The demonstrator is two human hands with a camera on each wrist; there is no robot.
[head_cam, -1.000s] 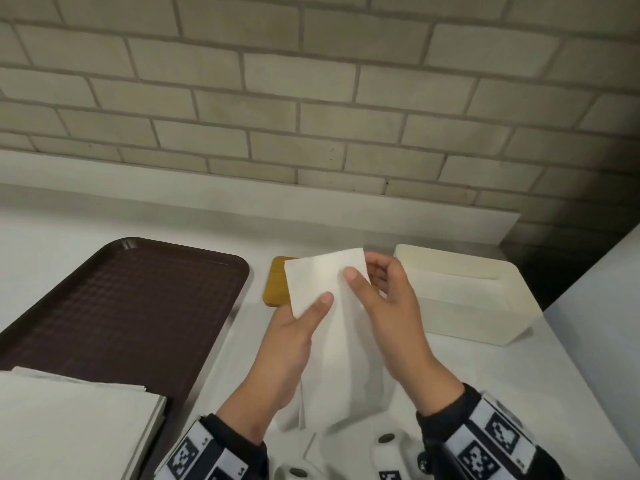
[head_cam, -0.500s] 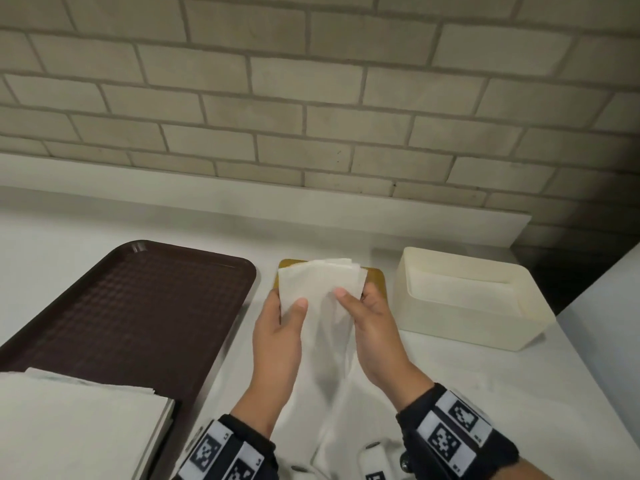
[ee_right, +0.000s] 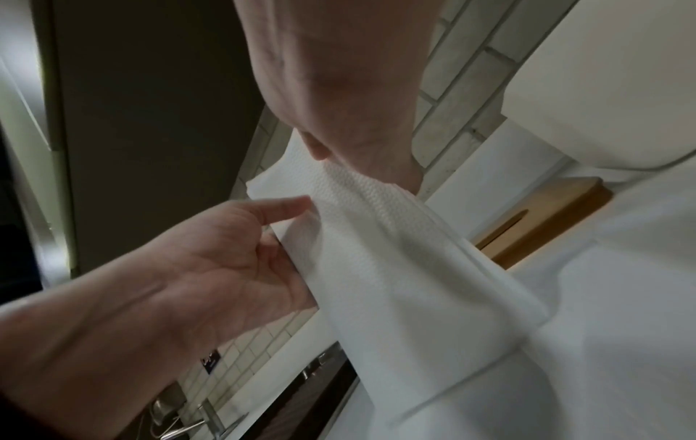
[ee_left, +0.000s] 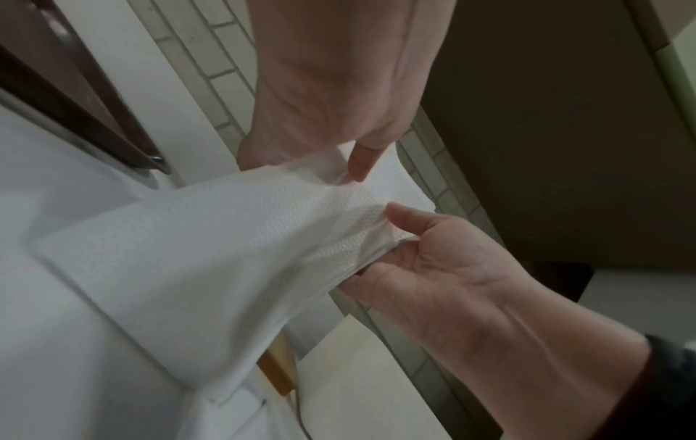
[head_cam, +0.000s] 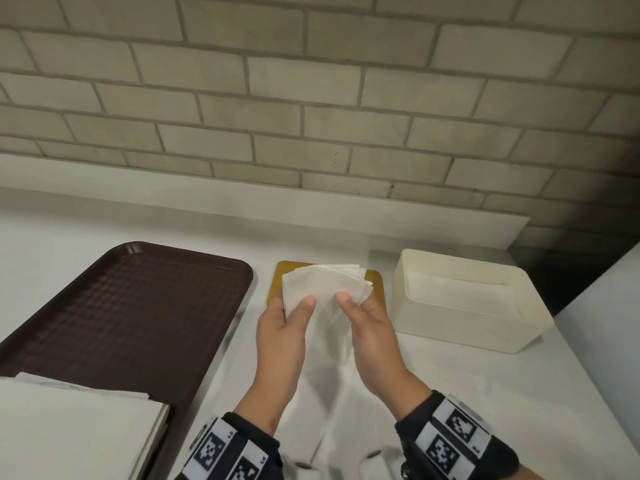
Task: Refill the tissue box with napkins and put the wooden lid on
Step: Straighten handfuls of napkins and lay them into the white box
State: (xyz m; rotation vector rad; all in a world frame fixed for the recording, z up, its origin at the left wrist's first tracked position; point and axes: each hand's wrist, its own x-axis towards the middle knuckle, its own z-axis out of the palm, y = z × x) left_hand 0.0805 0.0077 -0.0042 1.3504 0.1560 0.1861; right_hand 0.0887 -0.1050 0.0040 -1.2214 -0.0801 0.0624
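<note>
On the white counter (head_cam: pixel 433 393), against the brick wall, items as follows.

Tissue box (head_cam: pixel 512 336): cream, open-topped, at right. A white layer lies low inside, apparently napkins; the walls stand well above it, so the refill looks only partly done.

Wooden lid (head_cam: pixel 377 284): flat on the counter between the brown tray (head_cam: pixel 121 306) and the box, apart from both, its slot showing in the right wrist view. Not yet fitted.

Napkins (head_cam: pixel 325 289): a small fanned bunch, held above the lid, the lower part trailing down toward the person's body.

Left hand (head_cam: pixel 282 329): thumb on top, fingers curled beneath, pinching the bunch's left edge.

Right hand (head_cam: pixel 372 329): thumb and fingers pinching the right edge, where the sheet ends splay.

Spare stock (head_cam: pixel 69 427): a flat white stack on the near end of the tray, apparently further napkins.

Judged progress: mid-refill. Outstanding: squaring this bunch, carrying it right into the box, possibly further bunches, then seating the lid.
</note>
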